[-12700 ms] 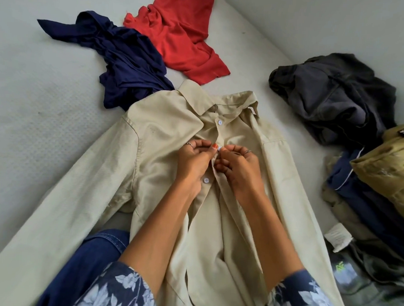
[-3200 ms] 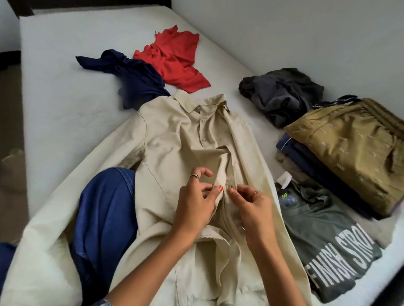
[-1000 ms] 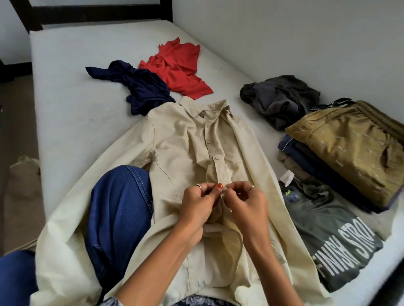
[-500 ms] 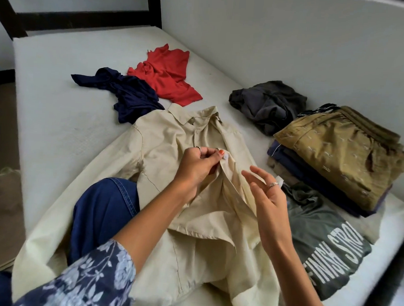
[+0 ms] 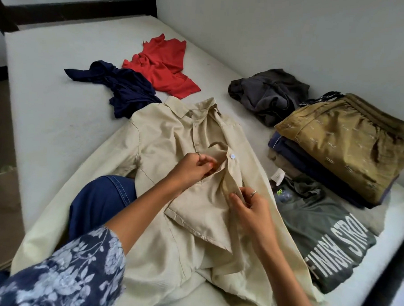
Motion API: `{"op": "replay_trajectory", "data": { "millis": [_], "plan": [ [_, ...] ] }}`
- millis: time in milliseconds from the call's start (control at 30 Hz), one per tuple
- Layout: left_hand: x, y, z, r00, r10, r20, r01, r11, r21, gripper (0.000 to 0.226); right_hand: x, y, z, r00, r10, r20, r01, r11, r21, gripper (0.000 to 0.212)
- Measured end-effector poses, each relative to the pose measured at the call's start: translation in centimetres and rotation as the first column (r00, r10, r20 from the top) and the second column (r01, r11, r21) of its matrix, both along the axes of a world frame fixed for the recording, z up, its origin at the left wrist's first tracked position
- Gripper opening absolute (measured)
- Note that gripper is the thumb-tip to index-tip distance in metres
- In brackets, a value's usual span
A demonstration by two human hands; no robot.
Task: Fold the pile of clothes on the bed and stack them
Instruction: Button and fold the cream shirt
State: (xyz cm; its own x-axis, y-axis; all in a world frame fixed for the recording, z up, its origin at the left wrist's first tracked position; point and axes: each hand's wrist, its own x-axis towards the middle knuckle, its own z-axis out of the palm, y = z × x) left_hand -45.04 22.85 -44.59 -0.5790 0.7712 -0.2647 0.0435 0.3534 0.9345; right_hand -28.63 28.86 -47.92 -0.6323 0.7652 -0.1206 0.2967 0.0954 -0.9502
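Head view looks down on a white mattress bed (image 5: 46, 121), where a beige long-sleeved button-up cotton shirt (image 5: 164, 137) lies front-up, spread beneath both hands with its collar on the far side of them. Its lower part drapes over the person's blue-denim knee (image 5: 100, 199), just left of the left forearm. To the right of the right hand stands a stack of folded clothes (image 5: 346, 146), topped by an olive-gold patterned garment, resting on a dark green printed t-shirt (image 5: 327, 239) that lies flat just beside the right wrist. Beyond the stack, far right of the left hand, sits a crumpled charcoal-grey garment (image 5: 267, 95). Ahead of the left hand, past the collar, lie a rumpled red top (image 5: 163, 66) and a bunched navy-blue garment (image 5: 127, 88), touching each other; the navy one meets the shirt's shoulder.

Left hand (image 5: 193, 166), fingers curled, pinches the shirt's left front panel at the placket, lifting a fold of cloth. Right hand (image 5: 249, 206), nearer the person, pinches the edge of the right front panel between thumb and fingers. A white round button (image 5: 232, 156) shows on that edge, just right of the left hand's fingertips.
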Motion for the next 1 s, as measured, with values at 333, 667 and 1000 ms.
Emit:
{"op": "replay_trajectory", "data": {
  "millis": [333, 667, 1000],
  "plan": [
    [-0.4, -5.0, -0.3, 0.991, -0.125, 0.039, 0.131, 0.963, -0.236, 0.017, 0.4, -0.6, -0.4, 0.999, 0.029, -0.039, -0.033, 0.995, -0.098, 0.029],
    [5.1, -4.7, -0.5, 0.961, -0.011, -0.276, -0.012, 0.997, -0.081, 0.011, 0.8, -1.5, 0.6, 0.993, 0.06, -0.106, -0.078, 0.981, -0.176, 0.013],
    [5.0, -6.9, 4.2, 0.379, -0.085, -0.921, 0.058, 0.996, -0.068, 0.009, 2.7, -0.3, 7.4, 0.975, -0.153, 0.163, 0.03, 0.812, 0.583, 0.003]
  ]
}}
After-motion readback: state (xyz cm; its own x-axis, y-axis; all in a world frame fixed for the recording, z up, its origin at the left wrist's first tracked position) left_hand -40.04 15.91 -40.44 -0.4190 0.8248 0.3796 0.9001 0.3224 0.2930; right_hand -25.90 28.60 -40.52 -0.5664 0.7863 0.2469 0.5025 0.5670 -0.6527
